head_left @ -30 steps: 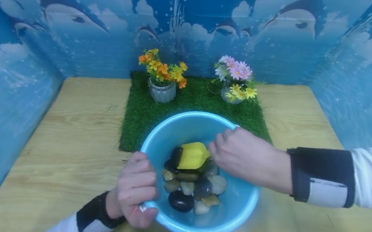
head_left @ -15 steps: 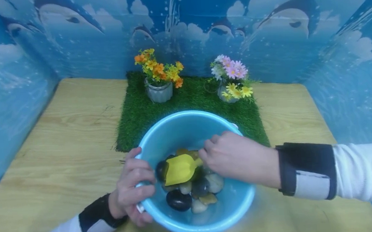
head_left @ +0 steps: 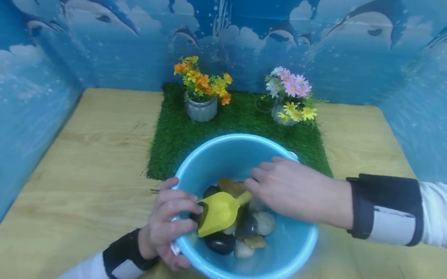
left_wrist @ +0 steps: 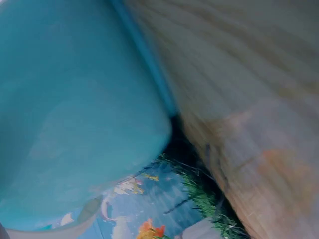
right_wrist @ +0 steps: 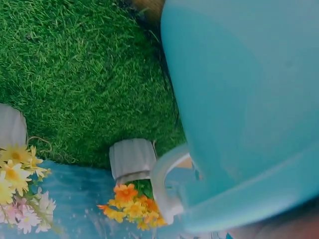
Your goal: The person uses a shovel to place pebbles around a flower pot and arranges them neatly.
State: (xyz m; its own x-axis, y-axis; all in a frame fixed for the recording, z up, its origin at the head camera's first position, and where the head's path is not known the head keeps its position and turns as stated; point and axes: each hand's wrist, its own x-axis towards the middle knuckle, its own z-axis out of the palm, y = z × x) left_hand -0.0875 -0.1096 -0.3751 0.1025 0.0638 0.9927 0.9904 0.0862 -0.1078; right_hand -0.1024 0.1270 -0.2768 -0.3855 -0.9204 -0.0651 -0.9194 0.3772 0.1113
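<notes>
head view: two hands at a blue bucket of stones

on the left, the left hand (head_left: 169,228) curls its fingers over the near-left rim of the blue bucket (head_left: 271,266), thumb outside, gripping the wall. the bucket stands on the wooden table (head_left: 75,165), its far edge over the green grass mat (head_left: 177,138). inside lie smooth stones (head_left: 248,232), dark and pale. a yellow scoop (head_left: 218,212) rests tilted on them, its blade towards the left hand. the right hand (head_left: 292,190) reaches in from the right, fingers closed round the scoop's handle. behind, on the mat, an orange flower pot (head_left: 201,89) stands left of a pink flower pot (head_left: 290,95).
</notes>
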